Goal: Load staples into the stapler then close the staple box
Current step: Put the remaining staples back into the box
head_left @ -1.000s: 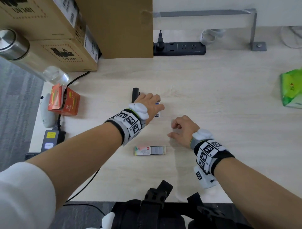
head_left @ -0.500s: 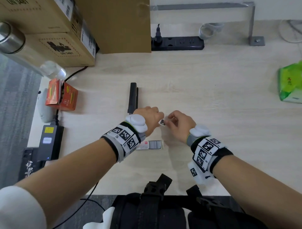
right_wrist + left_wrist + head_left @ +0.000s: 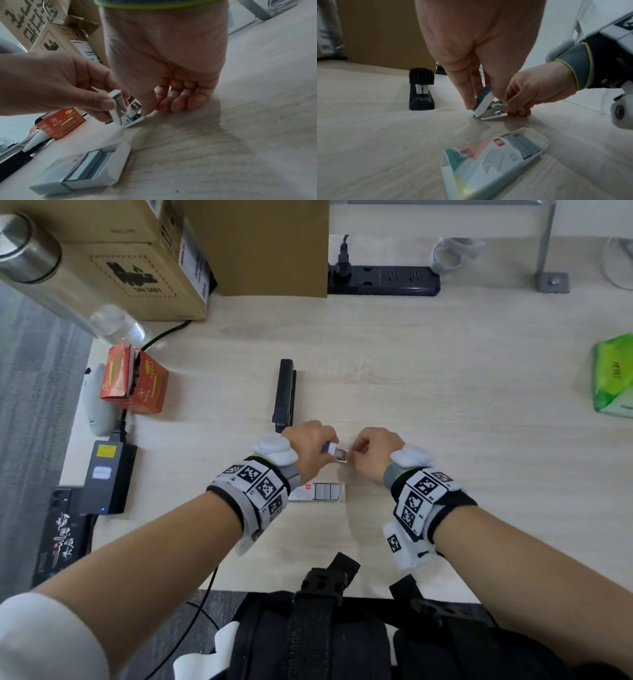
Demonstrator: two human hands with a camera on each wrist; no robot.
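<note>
At the near centre of the desk (image 3: 445, 378), a small white stapler (image 3: 485, 106) is stood on its base with its cover hinged up. The cover is pinched between thumb and fingers of the left hand (image 3: 310, 448), so that the metal magazine is exposed. The front of the magazine is met by the right hand (image 3: 371, 453), whose thumb and forefinger are closed together there; whether a strip of staples is held between them cannot be told, since the fingertips hide the gap. The remaining right fingers (image 3: 178, 100) are curled with their tips on the desk.

For the step in hand, judged to be the seating of staples, the cover should be kept fully raised and the base pressed flat. A strip should be laid legs down into the channel and slid back without tilt, as a skewed strip is likely to jam. The cover should be lowered only once the strip lies level.

The staple box (image 3: 494, 159) is found just in front of the hands, nearer the body, with its tray slid out and staple strips visible.

The surface is pale wood-grain laminate. A black stapler (image 3: 285, 395) lies beyond the hands. Cardboard cartons (image 3: 137, 261), an orange box (image 3: 137, 381) and a power strip (image 3: 383, 280) are placed toward the rear; a green packet (image 3: 615, 374) lies at the right edge.
</note>
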